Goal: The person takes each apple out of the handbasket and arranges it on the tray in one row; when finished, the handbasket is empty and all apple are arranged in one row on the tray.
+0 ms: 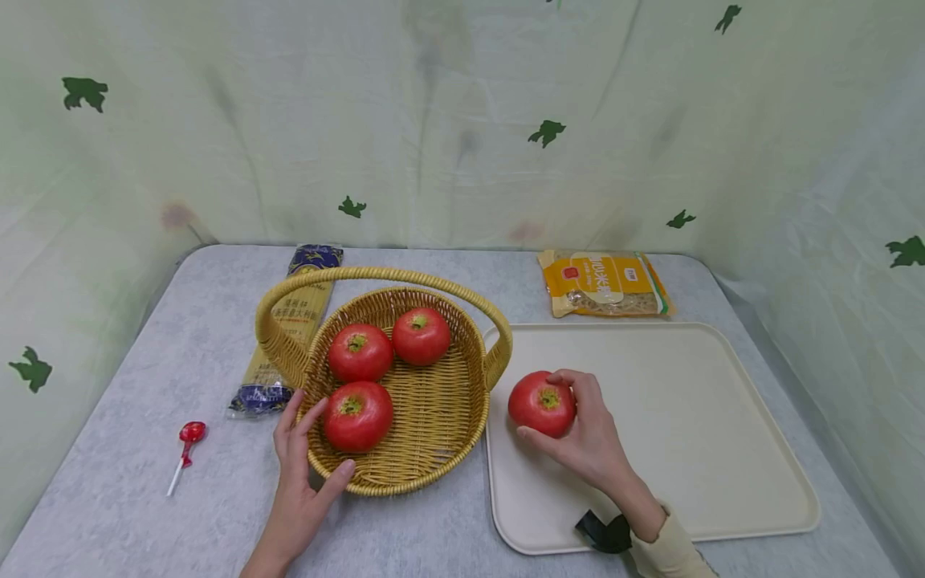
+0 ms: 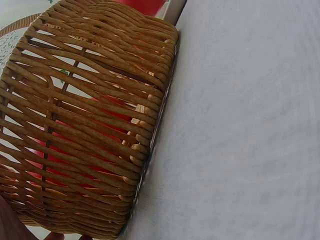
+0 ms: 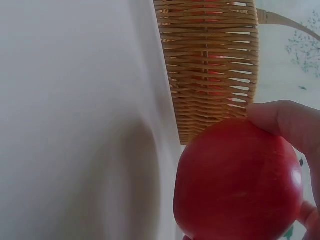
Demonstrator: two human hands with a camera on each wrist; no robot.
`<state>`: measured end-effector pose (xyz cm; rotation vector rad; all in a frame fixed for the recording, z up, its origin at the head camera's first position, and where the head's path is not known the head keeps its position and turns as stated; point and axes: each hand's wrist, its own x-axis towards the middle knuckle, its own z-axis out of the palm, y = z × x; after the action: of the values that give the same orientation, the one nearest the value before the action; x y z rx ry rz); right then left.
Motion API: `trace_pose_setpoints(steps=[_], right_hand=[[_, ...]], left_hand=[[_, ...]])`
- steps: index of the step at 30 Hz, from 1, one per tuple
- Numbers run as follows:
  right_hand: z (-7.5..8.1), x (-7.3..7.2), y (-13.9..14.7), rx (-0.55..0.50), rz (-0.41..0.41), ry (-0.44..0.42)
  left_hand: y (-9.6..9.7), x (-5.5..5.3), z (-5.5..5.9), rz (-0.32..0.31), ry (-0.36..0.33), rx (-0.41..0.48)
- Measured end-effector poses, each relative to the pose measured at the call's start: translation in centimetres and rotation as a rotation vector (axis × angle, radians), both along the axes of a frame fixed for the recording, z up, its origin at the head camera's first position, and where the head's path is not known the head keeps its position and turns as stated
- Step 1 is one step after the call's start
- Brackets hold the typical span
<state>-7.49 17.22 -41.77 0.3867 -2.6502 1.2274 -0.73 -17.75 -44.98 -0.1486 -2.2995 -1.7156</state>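
Note:
A red apple (image 1: pixel 540 405) is held between the thumb and fingers of my right hand (image 1: pixel 588 437), over the left part of the cream tray (image 1: pixel 665 417). In the right wrist view that apple (image 3: pixel 237 182) hangs above the tray surface, its shadow below. My left hand (image 1: pixel 299 474) rests at the near left rim of the wicker basket (image 1: pixel 441 417), fingers spread and thumb over the rim. Inside the basket lie three more apples (image 1: pixel 361 353), grouped to the left and back. The basket's woven side (image 2: pixel 95 115) fills much of the left wrist view, with red showing through gaps.
A spaghetti packet (image 1: pixel 292 321) lies left of the basket, partly behind its arched handle (image 1: pixel 383 274). A red lollipop (image 1: pixel 191 437) is at the far left. An orange and clear food packet (image 1: pixel 605 283) lies behind the tray. Patterned cloth (image 1: pixel 462 120) hangs behind the table.

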Motion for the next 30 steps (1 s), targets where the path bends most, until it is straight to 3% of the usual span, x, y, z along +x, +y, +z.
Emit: trace_pose_setpoints(steps=[7, 30], right_hand=[[-0.4, 0.0, 0.1, 0.031, -0.002, -0.06], [-1.0, 0.0, -0.1, 0.138, 0.003, -0.075]], left_hand=[[-0.2, -0.1, -0.3, -0.01, 0.003, -0.007], [-0.1, -0.1, -0.1, -0.004, -0.01, -0.009]])
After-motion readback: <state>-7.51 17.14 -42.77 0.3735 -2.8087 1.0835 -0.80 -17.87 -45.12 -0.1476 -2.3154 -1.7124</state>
